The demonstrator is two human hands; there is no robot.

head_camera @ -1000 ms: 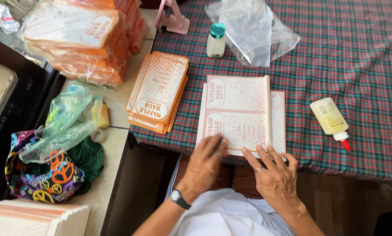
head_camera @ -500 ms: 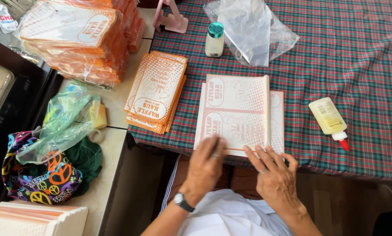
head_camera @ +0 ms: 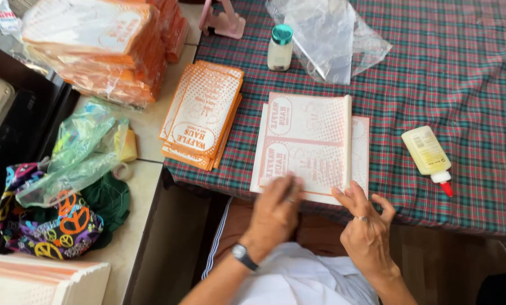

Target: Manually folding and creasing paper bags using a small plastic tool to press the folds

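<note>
On the right of the view, a plaid tablecloth in red and green covers the table, and beside it on the left runs a pale tiled counter. The counter carries a tall wrapped stack of orange bags, a green plastic bag and a patterned cloth bag. A smaller pile of orange printed bags straddles the cloth's edge. At the near edge lies the flat paper sheet, one side folded upward. The left hand presses flat on its lower edge; the right hand rests open, fingertips touching its corner. Farther off lie a crumpled clear bag, a glue bottle and a small teal-capped bottle.
</note>
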